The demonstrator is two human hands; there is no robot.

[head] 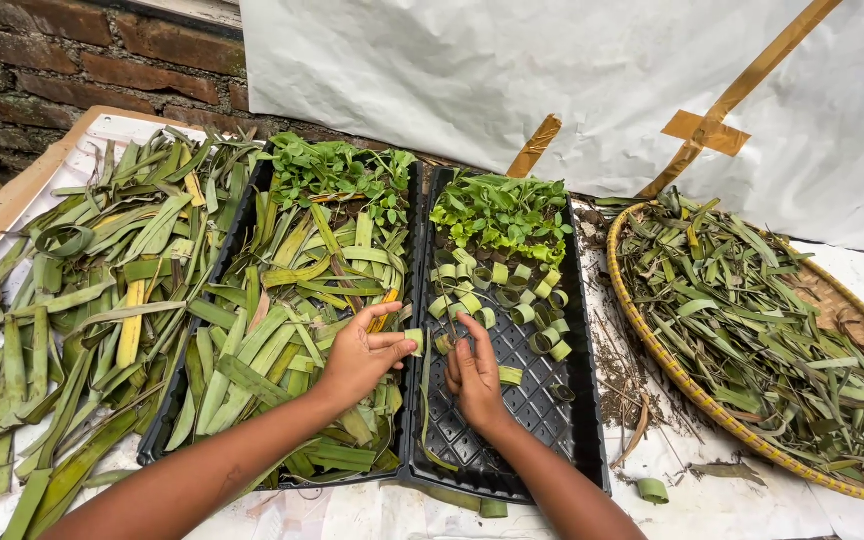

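My left hand (360,355) and my right hand (475,375) meet over the seam between two black trays. Together they pinch a short green leaf strip (415,340) curled between the fingertips. The right black tray (542,410) holds several small rolled leaf rings (512,295) in its cells, with green seedlings (502,210) at its far end. The left black tray (155,425) is piled with long cut leaf strips (282,330) and has seedlings (337,170) at the back.
A heap of long leaf strips (82,290) lies on the white sheet at the left. A round woven basket (652,350) of leaf scraps stands at the right. One loose leaf ring (653,490) lies on the sheet. A white tarp (552,80) and brick wall (82,70) are behind.
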